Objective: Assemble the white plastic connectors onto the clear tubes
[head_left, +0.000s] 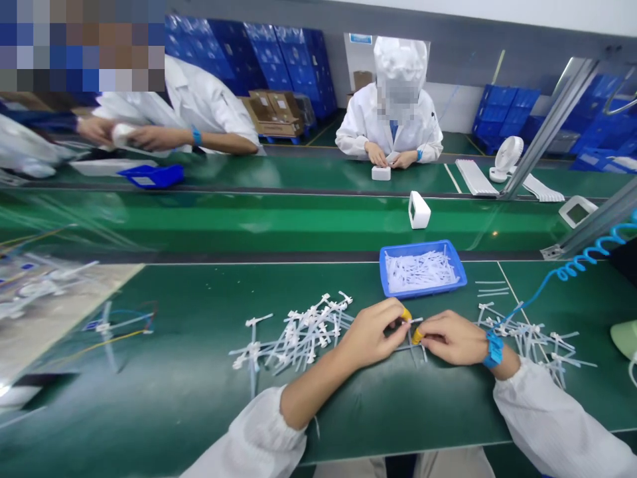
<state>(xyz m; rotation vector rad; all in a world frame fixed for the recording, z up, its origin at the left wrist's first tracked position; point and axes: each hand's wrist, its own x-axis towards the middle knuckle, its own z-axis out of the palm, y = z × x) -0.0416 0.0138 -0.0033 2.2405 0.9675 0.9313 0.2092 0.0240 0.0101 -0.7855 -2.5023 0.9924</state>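
My left hand (379, 333) and my right hand (450, 337) meet over the green bench, fingers closed in a pinch. Between them is a small white piece with thin pale strips (415, 356), partly hidden by the fingers. Yellow covers sit on a fingertip of each hand, and a blue band (494, 349) circles my right wrist. Left of my hands lies a pile of similar white pieces with strips (311, 332). Another such pile (537, 342) spreads beside my right wrist. Beyond my hands stands a blue tray (383, 273) full of short pale strips.
Behind the bench runs a green conveyor (298, 222) carrying a white device (421, 211). Two co-workers in white coats handle white parts across from me. A coiled blue hose (572, 267) and a metal post (550, 126) stand at right. Blurred wired parts (107, 326) lie left.
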